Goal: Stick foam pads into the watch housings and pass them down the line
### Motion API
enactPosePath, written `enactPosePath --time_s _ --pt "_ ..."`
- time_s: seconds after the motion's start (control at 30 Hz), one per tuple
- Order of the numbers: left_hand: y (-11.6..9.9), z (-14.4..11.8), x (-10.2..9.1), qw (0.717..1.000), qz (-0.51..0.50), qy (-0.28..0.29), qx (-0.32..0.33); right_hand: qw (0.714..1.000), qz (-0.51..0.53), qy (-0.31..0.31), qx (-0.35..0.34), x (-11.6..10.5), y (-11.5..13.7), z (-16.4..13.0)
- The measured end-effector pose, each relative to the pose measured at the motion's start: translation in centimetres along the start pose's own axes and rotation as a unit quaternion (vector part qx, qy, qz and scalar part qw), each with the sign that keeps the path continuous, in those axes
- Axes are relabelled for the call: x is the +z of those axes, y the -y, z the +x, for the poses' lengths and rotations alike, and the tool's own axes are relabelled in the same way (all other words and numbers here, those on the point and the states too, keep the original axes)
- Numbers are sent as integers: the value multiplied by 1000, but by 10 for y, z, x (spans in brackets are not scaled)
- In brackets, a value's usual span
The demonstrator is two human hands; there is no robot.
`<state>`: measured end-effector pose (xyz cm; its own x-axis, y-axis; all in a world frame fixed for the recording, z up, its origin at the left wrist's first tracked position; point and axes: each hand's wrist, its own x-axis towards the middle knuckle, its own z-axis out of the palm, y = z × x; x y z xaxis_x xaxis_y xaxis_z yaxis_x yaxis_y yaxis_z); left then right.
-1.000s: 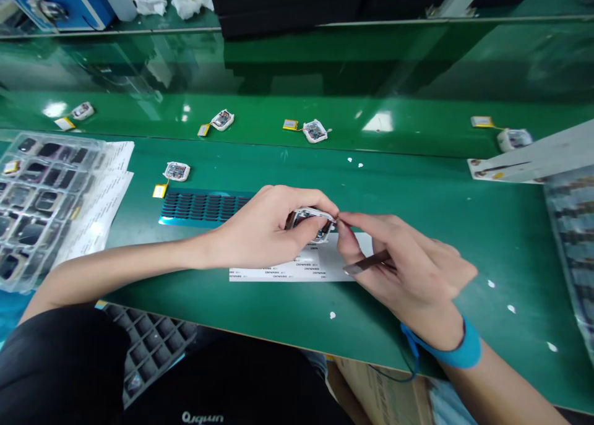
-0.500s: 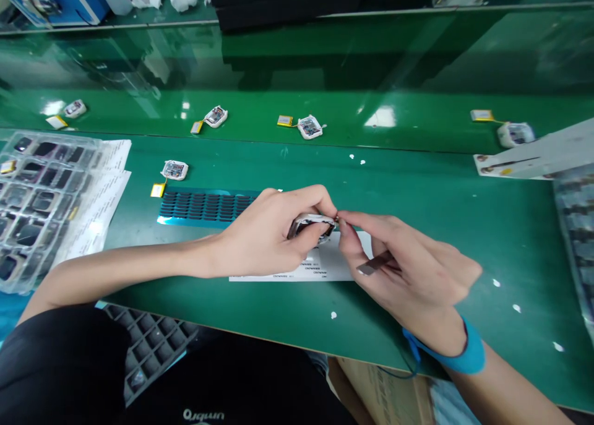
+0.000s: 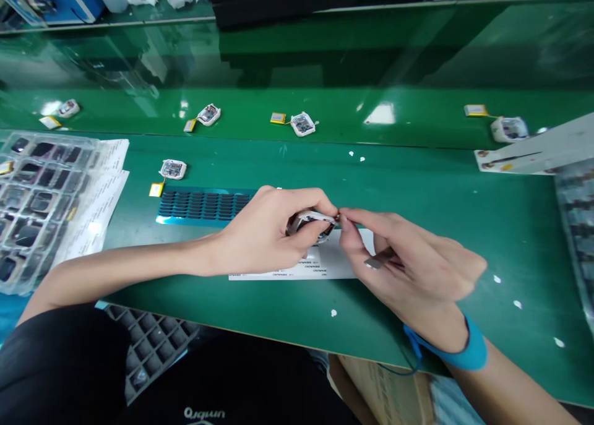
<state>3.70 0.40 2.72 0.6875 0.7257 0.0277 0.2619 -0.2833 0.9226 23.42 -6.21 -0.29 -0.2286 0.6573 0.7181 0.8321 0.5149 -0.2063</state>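
My left hand (image 3: 269, 230) is closed around a white watch case (image 3: 312, 217) with dark parts inside it, held on edge above a printed white sheet (image 3: 297, 271). Its thumb presses the case's open side. At the right end of the case, my right hand (image 3: 403, 252) pinches a tiny piece too small to make out, thumb and forefinger together. A flat metal tool (image 3: 374, 262) is tucked in the palm of that same hand, its far end hidden by the fingers. Left of my hands lies a blue sheet (image 3: 204, 206) bearing rows of black strips.
An open watch case (image 3: 173, 169) wired to a yellow battery (image 3: 156, 190) lies on the bench. More such cases (image 3: 303, 124) sit along the far green strip. Clear plastic trays (image 3: 39, 196) are at left, a white panel (image 3: 533, 145) at right. A blue wristband (image 3: 464, 347) circles my right wrist.
The cases and batteries on the far green strip have shifted slightly left against the bench. My right hand has turned a little, tilting the metal tool; both hands stay at the case.
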Motion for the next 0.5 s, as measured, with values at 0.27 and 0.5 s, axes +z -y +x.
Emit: enactPosePath --time_s 0.27,0.5 --pt "4 3 0 994 -107 8 -38 996 66 5 64 -1 2 2" --pt "2 3 1 995 -94 3 -39 997 60 25 48 -4 3 2"
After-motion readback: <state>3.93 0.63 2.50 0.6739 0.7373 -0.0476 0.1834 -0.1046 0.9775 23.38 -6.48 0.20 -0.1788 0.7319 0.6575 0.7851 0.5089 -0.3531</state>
